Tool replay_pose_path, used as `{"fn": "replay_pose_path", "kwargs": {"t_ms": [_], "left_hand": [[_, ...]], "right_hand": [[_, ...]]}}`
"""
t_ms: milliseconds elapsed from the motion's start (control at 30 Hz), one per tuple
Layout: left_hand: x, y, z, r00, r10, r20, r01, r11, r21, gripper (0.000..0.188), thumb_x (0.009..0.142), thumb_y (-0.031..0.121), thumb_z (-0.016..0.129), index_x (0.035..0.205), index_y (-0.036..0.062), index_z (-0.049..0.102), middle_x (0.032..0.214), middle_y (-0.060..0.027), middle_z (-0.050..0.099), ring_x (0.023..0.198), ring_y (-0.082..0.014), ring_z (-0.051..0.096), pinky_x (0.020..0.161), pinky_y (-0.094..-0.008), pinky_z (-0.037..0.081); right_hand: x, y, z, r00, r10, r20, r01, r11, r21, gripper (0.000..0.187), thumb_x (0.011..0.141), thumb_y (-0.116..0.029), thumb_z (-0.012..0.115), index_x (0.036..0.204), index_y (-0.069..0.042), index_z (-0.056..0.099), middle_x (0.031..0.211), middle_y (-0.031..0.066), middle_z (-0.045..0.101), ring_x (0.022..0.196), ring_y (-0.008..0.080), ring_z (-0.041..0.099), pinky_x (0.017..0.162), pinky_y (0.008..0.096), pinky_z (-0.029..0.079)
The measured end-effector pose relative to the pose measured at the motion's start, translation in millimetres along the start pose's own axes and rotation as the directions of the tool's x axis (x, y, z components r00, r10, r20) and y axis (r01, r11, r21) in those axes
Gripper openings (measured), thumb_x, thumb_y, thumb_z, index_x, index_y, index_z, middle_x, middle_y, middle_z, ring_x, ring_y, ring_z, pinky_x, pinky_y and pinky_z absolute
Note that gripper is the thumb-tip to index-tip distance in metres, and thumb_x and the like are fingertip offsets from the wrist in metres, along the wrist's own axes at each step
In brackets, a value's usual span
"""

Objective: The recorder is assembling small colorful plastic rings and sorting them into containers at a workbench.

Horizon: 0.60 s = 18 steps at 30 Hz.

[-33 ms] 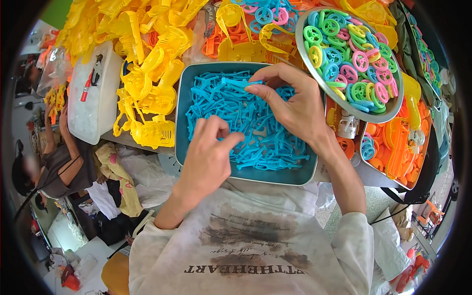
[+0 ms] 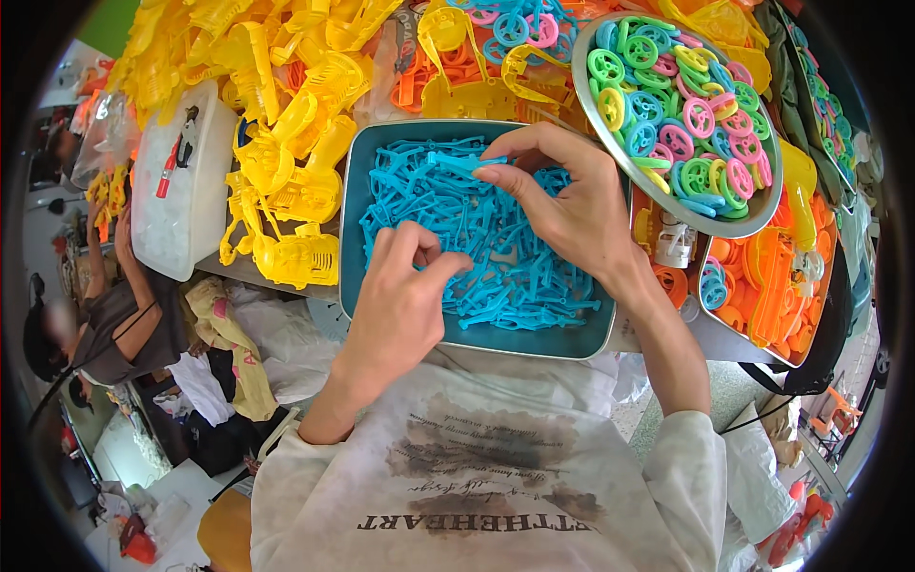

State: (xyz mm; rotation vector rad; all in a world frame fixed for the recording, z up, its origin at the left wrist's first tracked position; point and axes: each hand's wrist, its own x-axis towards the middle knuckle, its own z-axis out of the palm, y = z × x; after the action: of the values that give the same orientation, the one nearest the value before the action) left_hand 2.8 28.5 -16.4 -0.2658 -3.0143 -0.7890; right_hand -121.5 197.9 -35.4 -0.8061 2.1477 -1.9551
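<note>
A rectangular metal tray (image 2: 357,296) with a teal inside sits in front of me, heaped with thin blue plastic parts (image 2: 515,291). Over its upper right part, my right hand (image 2: 567,195) pinches one blue plastic part (image 2: 488,162) between thumb and index finger. My left hand (image 2: 400,296) is above the tray's left side, fingers curled and thumb bent in toward the index finger. Whatever its fingertips hold, if anything, is hidden behind the knuckles.
A round metal bowl (image 2: 583,86) of coloured plastic wheels overlaps the tray's right corner. Yellow plastic parts (image 2: 295,143) pile up at the left, beside a white bin (image 2: 181,210). Orange parts (image 2: 772,296) fill a container at the right. Another person (image 2: 124,305) works at far left.
My left hand has shifted very slightly to the left. My right hand keeps its pinch in the same place.
</note>
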Motion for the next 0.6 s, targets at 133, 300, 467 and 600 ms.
{"fn": "replay_pose_path", "kwargs": {"t_ms": [133,300,467,600], "left_hand": [[12,5,13,0.998,0.032,-0.050,-0.037,0.994,-0.100,0.025,0.074,-0.005,0.067,0.096,0.0064,0.069,0.092,-0.0094,0.049,0.082,-0.0263,0.051,0.074,-0.0367,0.046],[23,3,26,0.992,0.117,-0.039,-0.118,0.992,-0.031,0.022,0.074,-0.002,0.071,0.095,0.0057,0.068,0.096,-0.0094,0.054,0.083,-0.0257,0.055,0.071,-0.0368,0.051],[27,9,28,0.995,0.096,-0.023,-0.097,0.995,-0.027,0.024,0.072,-0.003,0.070,0.094,0.0049,0.067,0.097,-0.0102,0.054,0.084,-0.0265,0.056,0.070,-0.0376,0.051],[27,16,27,0.998,0.055,0.000,-0.055,0.998,0.008,0.025,0.072,-0.003,0.070,0.095,0.0049,0.066,0.097,-0.0115,0.054,0.088,-0.0278,0.054,0.074,-0.0383,0.050]], "right_hand": [[1,0,1,1.000,-0.015,0.007,0.015,1.000,0.011,0.013,0.084,-0.006,0.073,0.095,-0.001,0.068,0.087,0.0061,0.069,0.076,0.0119,0.063,0.069,0.0264,0.050],[0,1,1,1.000,-0.003,0.005,0.003,1.000,0.012,0.013,0.084,-0.006,0.073,0.096,-0.001,0.068,0.089,0.0062,0.069,0.077,0.0124,0.064,0.071,0.0267,0.051],[0,1,1,0.999,0.031,0.016,-0.032,0.999,0.034,0.014,0.085,-0.004,0.071,0.098,-0.001,0.067,0.090,0.0064,0.069,0.081,0.0133,0.065,0.074,0.0273,0.052],[1,1,2,1.000,-0.010,-0.001,0.010,0.999,0.030,0.015,0.086,-0.001,0.069,0.101,-0.001,0.066,0.093,0.0075,0.068,0.083,0.0137,0.066,0.075,0.0275,0.053]]}}
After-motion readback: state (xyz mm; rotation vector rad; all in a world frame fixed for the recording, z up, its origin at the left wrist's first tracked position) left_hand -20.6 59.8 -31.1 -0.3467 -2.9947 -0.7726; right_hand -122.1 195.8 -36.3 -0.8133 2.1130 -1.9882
